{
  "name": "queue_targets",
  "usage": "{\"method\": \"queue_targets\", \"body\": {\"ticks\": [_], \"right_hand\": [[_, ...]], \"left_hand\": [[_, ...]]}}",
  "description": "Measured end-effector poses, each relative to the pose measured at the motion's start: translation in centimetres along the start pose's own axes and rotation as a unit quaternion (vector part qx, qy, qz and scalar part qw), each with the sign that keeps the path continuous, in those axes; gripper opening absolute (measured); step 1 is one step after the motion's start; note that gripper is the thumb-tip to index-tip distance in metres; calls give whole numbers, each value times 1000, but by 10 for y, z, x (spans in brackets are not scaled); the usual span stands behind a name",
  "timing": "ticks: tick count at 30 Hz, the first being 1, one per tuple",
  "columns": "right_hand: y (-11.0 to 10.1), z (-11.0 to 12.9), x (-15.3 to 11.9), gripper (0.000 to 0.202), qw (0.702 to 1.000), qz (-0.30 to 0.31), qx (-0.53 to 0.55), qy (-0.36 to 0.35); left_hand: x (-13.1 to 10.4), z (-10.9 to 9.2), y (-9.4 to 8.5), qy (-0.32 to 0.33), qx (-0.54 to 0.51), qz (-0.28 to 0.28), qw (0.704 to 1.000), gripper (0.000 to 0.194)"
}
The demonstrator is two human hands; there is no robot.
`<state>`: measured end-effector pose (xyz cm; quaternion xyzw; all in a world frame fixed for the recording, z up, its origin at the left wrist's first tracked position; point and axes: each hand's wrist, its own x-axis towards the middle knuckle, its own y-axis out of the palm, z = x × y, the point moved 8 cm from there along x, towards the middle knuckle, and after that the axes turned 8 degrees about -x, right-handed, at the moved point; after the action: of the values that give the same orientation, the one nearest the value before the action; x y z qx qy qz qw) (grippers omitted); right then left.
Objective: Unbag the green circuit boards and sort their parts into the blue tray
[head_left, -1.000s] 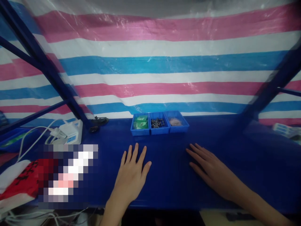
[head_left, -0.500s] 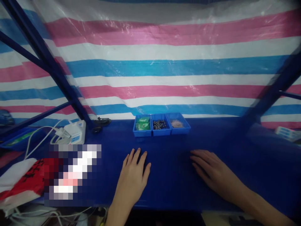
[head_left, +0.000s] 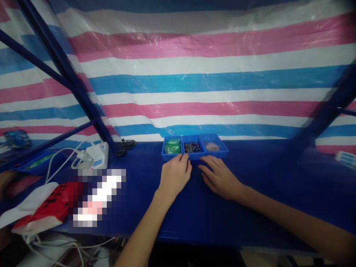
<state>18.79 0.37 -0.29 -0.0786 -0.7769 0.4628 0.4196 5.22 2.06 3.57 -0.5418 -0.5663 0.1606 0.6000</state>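
Three small blue bins stand side by side at the back of the blue table. The left bin (head_left: 168, 156) holds green and white packets (head_left: 172, 145). Small black and silver pieces (head_left: 192, 147) lie in the middle bin (head_left: 198, 156). In the right bin (head_left: 224, 150) is a pale pinkish heap (head_left: 213, 147), too small to make out. My left hand (head_left: 175, 173) is at the front of the left and middle bins, fingers bent, thumb apart, holding nothing visible. My right hand (head_left: 221, 177) rests palm down before the right bin, fingers loosely spread and nothing in them.
A white power strip (head_left: 103, 157) with plugs and cables sits at the left, near a black cable (head_left: 128, 142). A red and white bag (head_left: 52, 204) lies at the front left. Blue frame posts (head_left: 79, 98) flank the striped sheet (head_left: 194, 81). Part of another person's hand (head_left: 6, 181) shows at the far left.
Both my hands have moved forward and closer together, up to the fronts of the bins. My left fingers have bent. The view has shifted slightly, and another person's hand has appeared at the far left.
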Motion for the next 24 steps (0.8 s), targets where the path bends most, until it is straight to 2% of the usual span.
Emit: {"method": "queue_targets", "body": {"ticks": [3,5,9,15,20,22,24], "right_hand": [[7,-3,13,38,1000,-25,-7,15],[11,-4,15,40,999,-34,-2,23],[17,-18,10,41,996,-50,14,67],[27,-25,8,45,995,-42,37,78],[28,-21,9,43,997,-21,20,72],[28,-21,8,42,997,-9,12,73],[28,-20,8,41,997,1,8,74]], "left_hand": [[28,3,-1,11,0,-73,997,25],[33,4,7,47,4,-82,996,27],[21,0,31,116,-12,-52,992,30],[14,3,33,84,-105,-87,987,29],[16,8,25,77,-127,-120,982,26],[16,17,15,64,-118,-150,980,25],[17,35,2,27,-94,-195,976,24]]}}
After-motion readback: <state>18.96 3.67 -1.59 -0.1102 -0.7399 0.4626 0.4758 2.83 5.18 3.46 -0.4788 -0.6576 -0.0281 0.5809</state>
